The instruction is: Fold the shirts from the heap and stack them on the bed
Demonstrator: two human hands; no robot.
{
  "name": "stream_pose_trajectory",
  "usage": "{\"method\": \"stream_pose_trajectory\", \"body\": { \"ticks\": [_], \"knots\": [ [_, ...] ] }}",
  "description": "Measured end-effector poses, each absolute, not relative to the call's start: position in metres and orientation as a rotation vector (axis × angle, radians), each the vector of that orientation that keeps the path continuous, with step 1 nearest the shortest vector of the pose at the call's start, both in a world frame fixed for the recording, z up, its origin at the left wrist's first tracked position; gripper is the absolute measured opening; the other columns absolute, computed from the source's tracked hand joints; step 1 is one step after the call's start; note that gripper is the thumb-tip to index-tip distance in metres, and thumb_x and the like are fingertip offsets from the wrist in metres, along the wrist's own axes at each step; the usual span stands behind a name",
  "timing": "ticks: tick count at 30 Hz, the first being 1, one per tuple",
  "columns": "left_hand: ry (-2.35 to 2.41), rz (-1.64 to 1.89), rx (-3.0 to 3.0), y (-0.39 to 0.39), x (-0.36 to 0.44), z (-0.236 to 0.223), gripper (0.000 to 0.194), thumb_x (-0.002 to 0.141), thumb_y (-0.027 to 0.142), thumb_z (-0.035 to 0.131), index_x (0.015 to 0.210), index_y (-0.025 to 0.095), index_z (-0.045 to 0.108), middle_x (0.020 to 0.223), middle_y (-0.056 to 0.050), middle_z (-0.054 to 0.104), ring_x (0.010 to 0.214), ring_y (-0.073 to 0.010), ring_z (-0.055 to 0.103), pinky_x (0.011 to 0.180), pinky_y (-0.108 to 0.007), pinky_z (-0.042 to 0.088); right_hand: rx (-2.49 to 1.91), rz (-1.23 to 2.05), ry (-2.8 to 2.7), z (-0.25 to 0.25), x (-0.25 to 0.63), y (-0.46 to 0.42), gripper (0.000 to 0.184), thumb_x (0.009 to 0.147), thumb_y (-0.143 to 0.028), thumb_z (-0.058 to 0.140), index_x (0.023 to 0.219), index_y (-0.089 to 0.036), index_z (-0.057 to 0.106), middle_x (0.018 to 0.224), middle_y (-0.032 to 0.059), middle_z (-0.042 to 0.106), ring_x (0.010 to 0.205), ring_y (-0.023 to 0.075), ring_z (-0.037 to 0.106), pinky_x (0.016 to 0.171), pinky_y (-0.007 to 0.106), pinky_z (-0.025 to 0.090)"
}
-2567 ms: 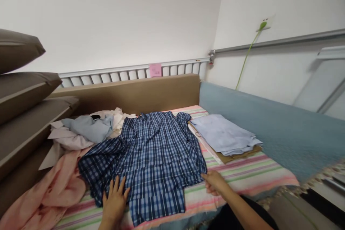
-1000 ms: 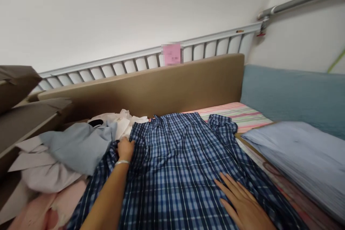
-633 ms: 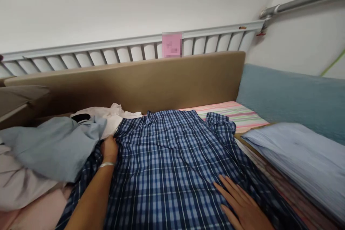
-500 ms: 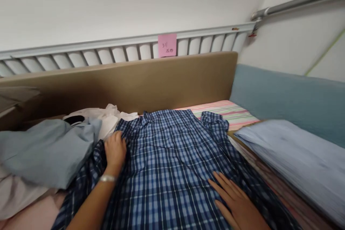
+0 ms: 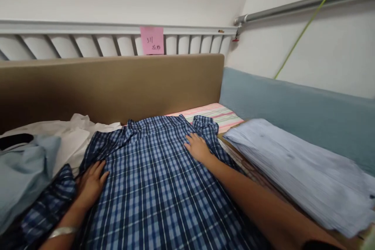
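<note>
A blue plaid shirt (image 5: pixel 140 179) lies spread out in front of me, its far end towards the tan board. My left hand (image 5: pixel 92 181) rests on its left edge, beside a bunched plaid sleeve (image 5: pixel 49 203); the fingers are stretched out and a silver bracelet circles the wrist. Near the shirt's upper right side, my right hand (image 5: pixel 197 148) lies flat with its fingers a little apart, just short of a folded plaid part at the far right corner. Both palms press on the cloth without gripping it.
White cloth (image 5: pixel 70 133) and a light blue garment (image 5: pixel 23 179) are heaped at the left. A stack of pale blue folded shirts (image 5: pixel 293 172) lies at the right. Behind stand a tan board (image 5: pixel 131 86) and a radiator with a pink note (image 5: pixel 152 41); a blue panel (image 5: pixel 287 109) borders the right.
My right hand has moved from the lower part of the shirt up to its far right side. My left hand has slid nearer to me along the left edge. The view has turned rightward.
</note>
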State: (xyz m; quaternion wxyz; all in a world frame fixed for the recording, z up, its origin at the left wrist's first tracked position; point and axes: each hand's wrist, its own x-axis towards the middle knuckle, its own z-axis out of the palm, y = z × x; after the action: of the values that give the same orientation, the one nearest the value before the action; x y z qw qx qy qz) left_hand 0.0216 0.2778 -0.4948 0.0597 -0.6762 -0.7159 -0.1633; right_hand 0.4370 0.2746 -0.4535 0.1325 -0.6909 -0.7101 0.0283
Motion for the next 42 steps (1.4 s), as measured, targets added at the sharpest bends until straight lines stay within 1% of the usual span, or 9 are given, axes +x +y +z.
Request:
{"method": "stream_pose_trajectory", "body": {
  "ticks": [3,7,9,12,18,27,33,37,42],
  "knots": [
    [-2.091,-0.424,-2.004,0.256,0.07,-0.475,0.041,0.083,0.031,0.04,0.118,0.017,0.057,0.126,-0.014,0.057,0.123,-0.0315,0.045,0.105,-0.054,0.03,-1.781,0.048,-2.213,-0.457,0.414,0.27,0.045,0.093,-0.039,0.039,0.13,-0.018,0.051,0.143,0.0126,0.04,0.135,0.0279,0.029,0.109,0.049,0.024],
    [-1.589,-0.389,-2.672,0.247,0.143,-0.461,0.041,0.09,0.038,0.036,0.127,0.027,0.05,0.139,-0.002,0.047,0.131,-0.0205,0.037,0.111,-0.042,0.026,-1.197,0.169,-2.59,-0.464,0.407,0.268,0.044,0.092,-0.045,0.04,0.133,-0.033,0.047,0.147,-0.0001,0.036,0.137,0.0209,0.025,0.113,0.044,0.017],
    [-1.634,-0.315,-2.696,0.266,0.141,-0.461,0.042,0.09,0.039,0.037,0.131,0.032,0.046,0.143,0.0,0.043,0.134,-0.0221,0.033,0.111,-0.047,0.023,-1.367,0.139,-2.546,-0.465,0.427,0.294,0.044,0.092,-0.045,0.039,0.132,-0.031,0.048,0.146,0.0013,0.037,0.136,0.0231,0.028,0.112,0.047,0.018],
    [-2.114,-0.304,-2.245,0.299,0.109,-0.458,0.044,0.09,0.033,0.036,0.129,0.015,0.048,0.135,-0.014,0.05,0.128,-0.0246,0.042,0.106,-0.042,0.033,-1.923,0.014,-2.186,-0.46,0.453,0.333,0.049,0.092,-0.046,0.037,0.13,-0.019,0.051,0.144,0.0115,0.039,0.133,0.032,0.03,0.107,0.057,0.02],
    [-1.682,-0.294,-2.55,0.317,0.112,-0.459,0.044,0.091,0.039,0.036,0.131,0.024,0.046,0.143,-0.004,0.043,0.134,-0.0227,0.033,0.11,-0.044,0.025,-1.257,0.055,-2.601,-0.466,0.415,0.328,0.05,0.091,-0.056,0.031,0.132,-0.031,0.048,0.147,-0.0004,0.035,0.137,0.0251,0.024,0.113,0.047,0.011],
    [-2.007,0.118,-2.245,0.364,0.035,-0.476,0.041,0.086,0.015,0.034,0.121,0.009,0.054,0.142,-0.014,0.041,0.129,-0.0303,0.038,0.106,-0.045,0.031,-2.032,0.086,-2.17,-0.483,0.476,0.391,0.061,0.093,-0.056,0.023,0.142,-0.02,0.033,0.151,0.0097,0.025,0.138,0.0323,0.018,0.11,0.052,0.013],
    [-2.004,-0.423,-2.15,0.284,0.126,-0.448,0.049,0.09,0.037,0.038,0.129,0.01,0.045,0.144,-0.017,0.038,0.134,-0.0345,0.031,0.105,-0.055,0.03,-2.002,0.101,-2.188,-0.444,0.427,0.341,0.058,0.094,-0.049,0.027,0.139,-0.014,0.039,0.151,0.0131,0.025,0.138,0.0346,0.016,0.109,0.057,0.01],
    [-1.654,-0.568,-2.671,0.182,0.182,-0.463,0.051,0.092,0.041,0.034,0.14,0.024,0.031,0.148,-0.006,0.035,0.137,-0.0222,0.027,0.11,-0.047,0.03,-1.431,0.098,-2.402,-0.446,0.381,0.231,0.049,0.095,-0.043,0.026,0.137,-0.023,0.042,0.149,0.007,0.032,0.138,0.0226,0.021,0.112,0.046,0.017],
    [-2.31,-0.722,-2.268,0.162,0.085,-0.478,0.047,0.088,0.033,0.037,0.132,0.016,0.044,0.142,-0.013,0.042,0.136,-0.0279,0.028,0.11,-0.053,0.026,-1.664,0.084,-2.415,-0.475,0.434,0.191,0.05,0.09,-0.044,0.04,0.135,-0.025,0.046,0.146,0.0074,0.036,0.136,0.0278,0.027,0.11,0.05,0.022]
  ]
}}
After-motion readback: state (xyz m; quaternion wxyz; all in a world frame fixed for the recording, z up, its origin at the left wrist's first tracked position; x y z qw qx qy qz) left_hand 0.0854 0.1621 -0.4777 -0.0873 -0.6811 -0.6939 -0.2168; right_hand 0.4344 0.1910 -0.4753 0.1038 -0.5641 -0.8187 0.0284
